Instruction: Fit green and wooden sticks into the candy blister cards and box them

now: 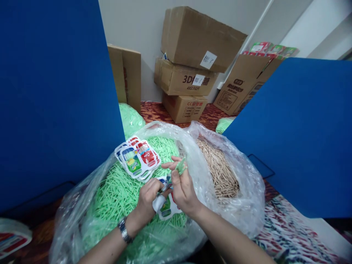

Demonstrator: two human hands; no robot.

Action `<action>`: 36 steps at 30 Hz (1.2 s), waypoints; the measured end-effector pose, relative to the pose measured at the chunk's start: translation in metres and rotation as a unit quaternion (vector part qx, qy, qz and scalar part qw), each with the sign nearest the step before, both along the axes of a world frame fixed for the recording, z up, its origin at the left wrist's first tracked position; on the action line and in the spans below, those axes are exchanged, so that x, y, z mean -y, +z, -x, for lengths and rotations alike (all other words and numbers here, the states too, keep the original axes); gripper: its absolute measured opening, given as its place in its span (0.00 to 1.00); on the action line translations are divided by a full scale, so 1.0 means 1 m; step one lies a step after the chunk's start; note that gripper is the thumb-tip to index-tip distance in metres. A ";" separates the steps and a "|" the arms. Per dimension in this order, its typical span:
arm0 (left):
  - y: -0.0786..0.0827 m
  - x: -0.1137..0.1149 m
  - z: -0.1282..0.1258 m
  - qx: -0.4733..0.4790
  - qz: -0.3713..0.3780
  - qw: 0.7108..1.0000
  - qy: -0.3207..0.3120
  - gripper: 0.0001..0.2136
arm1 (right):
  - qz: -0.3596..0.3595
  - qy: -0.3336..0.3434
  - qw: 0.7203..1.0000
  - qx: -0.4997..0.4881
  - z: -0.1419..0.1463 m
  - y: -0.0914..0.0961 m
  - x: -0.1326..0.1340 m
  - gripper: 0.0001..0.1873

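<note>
My left hand (147, 201), with a watch on its wrist, is closed on a small printed packet (165, 207) and pinches its top. My right hand (183, 189) meets it there and pinches a few green sticks (181, 167) between thumb and fingers above the packet's mouth. A fan of several more printed packets (137, 157), red and green, lies on the heap of green sticks (118, 194) just beyond my left hand. The heap fills a clear plastic bag (74, 216).
A second clear bag (244, 190) to the right holds tan sticks (220, 168). Blue panels (52, 99) stand on both sides, the right one (297, 132) close by. Stacked cardboard boxes (189, 66) stand at the back wall. More green bags (130, 117) lie behind.
</note>
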State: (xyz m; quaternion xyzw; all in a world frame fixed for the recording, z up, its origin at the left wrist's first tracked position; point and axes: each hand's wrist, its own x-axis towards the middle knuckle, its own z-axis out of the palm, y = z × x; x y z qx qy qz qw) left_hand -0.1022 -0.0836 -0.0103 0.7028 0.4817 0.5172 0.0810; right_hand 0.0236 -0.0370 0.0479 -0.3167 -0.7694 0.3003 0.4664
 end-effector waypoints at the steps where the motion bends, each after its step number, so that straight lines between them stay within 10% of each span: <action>1: 0.001 -0.001 0.001 -0.001 -0.002 1.000 -0.001 0.10 | -0.020 -0.004 0.999 0.030 -0.002 -0.001 -0.001 0.09; 9: 0.003 -0.002 0.006 0.013 0.007 1.000 -0.007 0.10 | -0.043 0.040 0.997 0.053 -0.019 0.010 -0.015 0.26; 19: 0.004 -0.003 0.008 0.027 0.028 0.999 -0.003 0.10 | -0.090 0.115 0.987 0.066 -0.016 0.024 -0.020 0.15; 29: 0.005 -0.001 0.009 0.038 0.021 0.999 -0.007 0.10 | -0.217 0.159 0.960 0.072 -0.018 0.024 -0.017 0.26; 36: 0.007 0.000 0.010 0.044 0.032 0.998 -0.006 0.10 | -0.102 0.097 0.990 0.005 -0.014 0.021 -0.013 0.28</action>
